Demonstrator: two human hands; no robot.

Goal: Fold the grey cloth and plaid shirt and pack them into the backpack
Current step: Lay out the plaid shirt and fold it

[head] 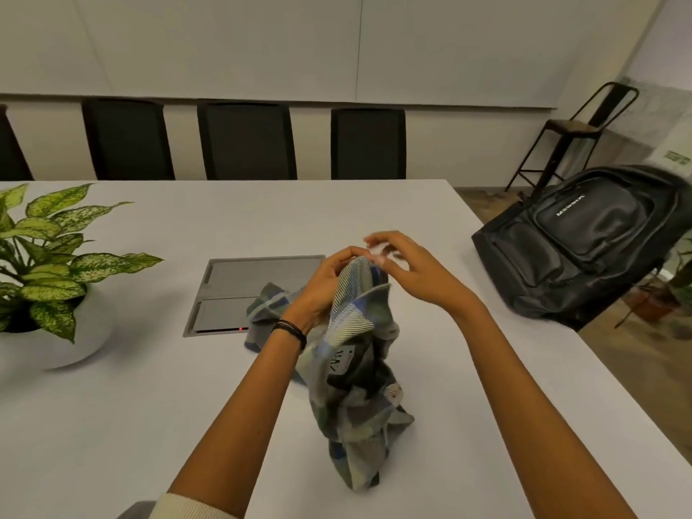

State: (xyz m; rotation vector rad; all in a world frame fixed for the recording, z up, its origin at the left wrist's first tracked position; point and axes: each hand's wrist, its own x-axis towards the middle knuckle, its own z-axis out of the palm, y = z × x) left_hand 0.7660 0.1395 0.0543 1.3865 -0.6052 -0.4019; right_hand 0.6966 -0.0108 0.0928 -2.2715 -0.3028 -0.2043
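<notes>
Above the desk [149,406], plaid shirt [355,387] hangs bunched.
Left hand [322,290] grips its collar; right hand [408,271], blurred beside it, grip unclear; backpack [584,241] lies at the desk's right edge.

One plaid shirt [355,368], one backpack [584,237], four dark chair backs [245,140], one metal stool [573,133], two hands: left hand [322,282], right hand [408,271].
</notes>
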